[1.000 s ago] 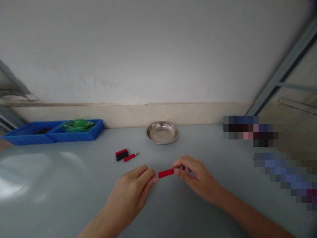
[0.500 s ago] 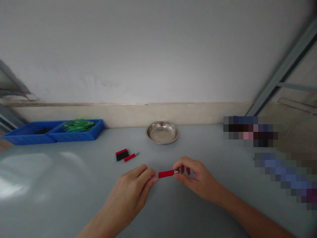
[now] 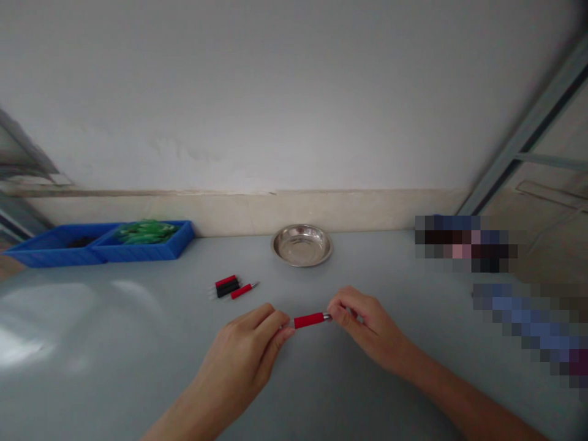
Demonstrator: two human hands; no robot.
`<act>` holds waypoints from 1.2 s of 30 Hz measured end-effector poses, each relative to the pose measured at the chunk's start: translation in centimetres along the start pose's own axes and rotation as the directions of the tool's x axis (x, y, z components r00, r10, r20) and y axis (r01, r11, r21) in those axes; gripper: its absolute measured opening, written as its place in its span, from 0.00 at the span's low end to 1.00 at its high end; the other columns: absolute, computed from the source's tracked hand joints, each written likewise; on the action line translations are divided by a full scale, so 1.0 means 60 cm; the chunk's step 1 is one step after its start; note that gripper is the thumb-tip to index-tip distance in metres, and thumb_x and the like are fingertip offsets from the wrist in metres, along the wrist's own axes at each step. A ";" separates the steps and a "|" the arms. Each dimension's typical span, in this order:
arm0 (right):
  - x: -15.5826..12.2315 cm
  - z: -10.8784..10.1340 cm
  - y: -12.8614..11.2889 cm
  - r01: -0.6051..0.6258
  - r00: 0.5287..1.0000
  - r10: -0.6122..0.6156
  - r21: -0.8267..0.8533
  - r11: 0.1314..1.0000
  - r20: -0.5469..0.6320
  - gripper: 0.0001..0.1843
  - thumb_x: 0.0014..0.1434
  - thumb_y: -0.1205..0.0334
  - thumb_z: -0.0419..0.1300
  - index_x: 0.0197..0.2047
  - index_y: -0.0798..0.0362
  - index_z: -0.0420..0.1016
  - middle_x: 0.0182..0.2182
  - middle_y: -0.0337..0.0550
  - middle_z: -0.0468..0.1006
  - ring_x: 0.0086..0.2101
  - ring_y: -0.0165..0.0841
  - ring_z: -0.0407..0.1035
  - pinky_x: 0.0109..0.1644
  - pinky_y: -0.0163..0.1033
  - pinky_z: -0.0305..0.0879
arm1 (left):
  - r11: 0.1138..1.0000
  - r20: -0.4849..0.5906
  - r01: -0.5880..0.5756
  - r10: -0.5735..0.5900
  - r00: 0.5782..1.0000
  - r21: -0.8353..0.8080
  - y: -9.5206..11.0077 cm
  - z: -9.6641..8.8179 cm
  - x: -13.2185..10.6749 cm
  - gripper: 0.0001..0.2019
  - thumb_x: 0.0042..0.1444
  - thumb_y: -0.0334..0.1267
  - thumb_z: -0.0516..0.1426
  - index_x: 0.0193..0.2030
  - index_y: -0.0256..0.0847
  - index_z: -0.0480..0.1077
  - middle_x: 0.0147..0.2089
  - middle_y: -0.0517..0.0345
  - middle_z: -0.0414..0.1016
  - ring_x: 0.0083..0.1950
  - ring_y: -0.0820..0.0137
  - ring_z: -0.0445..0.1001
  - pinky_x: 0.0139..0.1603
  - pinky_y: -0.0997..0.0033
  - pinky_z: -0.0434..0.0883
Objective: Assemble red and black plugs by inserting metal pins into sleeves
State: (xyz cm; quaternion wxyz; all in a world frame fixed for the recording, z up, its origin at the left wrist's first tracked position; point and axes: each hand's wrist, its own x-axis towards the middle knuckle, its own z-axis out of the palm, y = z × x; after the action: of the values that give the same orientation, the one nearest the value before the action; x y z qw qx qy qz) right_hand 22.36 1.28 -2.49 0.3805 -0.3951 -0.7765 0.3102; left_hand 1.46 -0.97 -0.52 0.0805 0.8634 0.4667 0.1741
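Observation:
Between my two hands, just above the table, lies a pen barrel with a red grip, nearly level. My left hand pinches its clear end, which the fingers mostly cover. At the other end, my right hand closes thumb and fingers on the silver tip. Beyond my left hand rests a small group of similar barrels: a red one, black ones beside it, and a red one with a silver tip slightly apart.
A shallow round metal dish stands near the wall. At the back left are two joined blue trays; the right one holds green pieces, the left one something dark. Pixelated patches cover the right side.
My right hand has shifted slightly right along the silver tip, and its thumb and fingers have closed together. My left hand and the pen barrel stay nearly still.

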 end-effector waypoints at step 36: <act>0.000 0.001 -0.002 0.022 1.000 -0.022 0.019 1.000 0.004 0.20 0.63 0.55 0.43 0.26 0.54 0.65 0.24 0.39 0.67 0.29 0.29 0.62 0.35 0.35 0.57 | 1.000 -0.012 -0.014 0.014 1.000 -0.023 -0.005 -0.001 0.002 0.12 0.61 0.38 0.43 0.36 0.41 0.66 0.30 0.59 0.67 0.31 0.71 0.69 0.32 0.73 0.66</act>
State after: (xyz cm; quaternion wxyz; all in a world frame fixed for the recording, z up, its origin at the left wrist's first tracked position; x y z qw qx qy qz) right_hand 22.24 1.21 -2.45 0.3860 -0.3821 -0.7786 0.3143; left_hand 1.28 -0.74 -0.51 0.0862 0.8645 0.4593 0.1851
